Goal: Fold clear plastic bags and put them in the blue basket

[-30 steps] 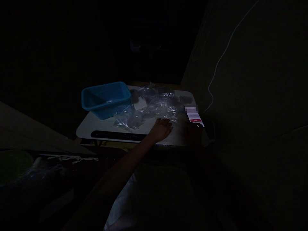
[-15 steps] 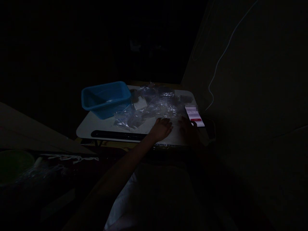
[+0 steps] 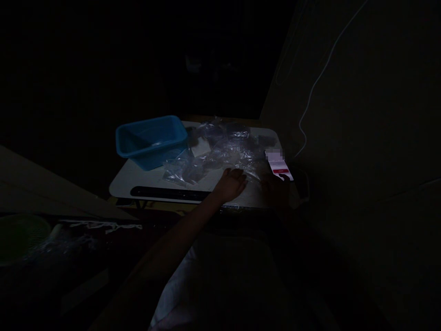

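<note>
In a very dark head view, my left hand [image 3: 231, 185] rests on the front part of a white table [image 3: 120, 184], its fingers a little apart and nothing seen in it. Crumpled clear plastic bags [image 3: 223, 147] lie just beyond it. My right hand [image 3: 275, 187] is a dark shape at the lower end of a lit phone [image 3: 278, 164], with a finger over the bottom of the screen. The rest of its fingers are lost in shadow. The phone lies at the table's right side and shows a red button.
A blue plastic basin [image 3: 151, 142] stands at the table's left. Beside it is a small white item [image 3: 200, 147] among the plastic. A white cable [image 3: 312, 89] hangs at the right. A green basket [image 3: 22, 236] is at the lower left.
My right hand has shifted slightly to the right, and its finger now covers more of the phone's lower edge. My left hand has stayed in place.
</note>
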The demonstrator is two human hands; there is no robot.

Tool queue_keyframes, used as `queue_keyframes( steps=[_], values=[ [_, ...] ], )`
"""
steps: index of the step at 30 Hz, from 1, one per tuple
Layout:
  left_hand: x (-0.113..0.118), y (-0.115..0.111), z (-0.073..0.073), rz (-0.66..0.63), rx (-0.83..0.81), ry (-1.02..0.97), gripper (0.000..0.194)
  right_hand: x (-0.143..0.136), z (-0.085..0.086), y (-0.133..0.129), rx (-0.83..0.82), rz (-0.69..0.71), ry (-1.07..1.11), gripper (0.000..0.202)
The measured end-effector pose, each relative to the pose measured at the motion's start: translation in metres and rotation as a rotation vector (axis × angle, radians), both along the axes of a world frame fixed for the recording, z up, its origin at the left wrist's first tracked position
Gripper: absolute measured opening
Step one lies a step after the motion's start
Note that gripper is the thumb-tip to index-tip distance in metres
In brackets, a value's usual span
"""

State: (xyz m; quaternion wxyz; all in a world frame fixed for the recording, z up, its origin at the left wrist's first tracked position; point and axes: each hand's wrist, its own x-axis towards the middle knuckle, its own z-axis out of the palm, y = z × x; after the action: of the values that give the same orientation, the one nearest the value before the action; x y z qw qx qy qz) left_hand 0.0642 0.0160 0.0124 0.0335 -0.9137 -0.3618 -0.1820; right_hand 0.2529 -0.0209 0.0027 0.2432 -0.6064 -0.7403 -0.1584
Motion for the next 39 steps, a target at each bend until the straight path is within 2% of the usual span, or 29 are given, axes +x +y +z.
queue_keyframes(
  steps=[9,15,20,30,39],
  values=[
    [0.000,0.000,-0.001,-0.001,0.001,-0.004,0.034,-0.002,0.005,-0.004,-0.051,-0.079,-0.001,0.031],
    [0.001,0.000,0.001,0.000,-0.003,0.012,0.034,-0.009,0.007,0.002,-0.119,0.091,-0.046,0.046],
    [0.001,0.000,0.000,0.005,-0.001,0.012,0.034,-0.010,0.001,0.007,-0.161,0.035,-0.093,0.041],
    [0.000,0.000,0.001,-0.005,0.005,0.006,0.034,-0.008,0.003,0.003,-0.099,0.063,-0.079,0.040],
    [0.000,-0.001,0.001,-0.006,0.000,-0.005,0.034,-0.004,0.001,0.000,-0.027,-0.040,-0.035,0.037]
  ],
)
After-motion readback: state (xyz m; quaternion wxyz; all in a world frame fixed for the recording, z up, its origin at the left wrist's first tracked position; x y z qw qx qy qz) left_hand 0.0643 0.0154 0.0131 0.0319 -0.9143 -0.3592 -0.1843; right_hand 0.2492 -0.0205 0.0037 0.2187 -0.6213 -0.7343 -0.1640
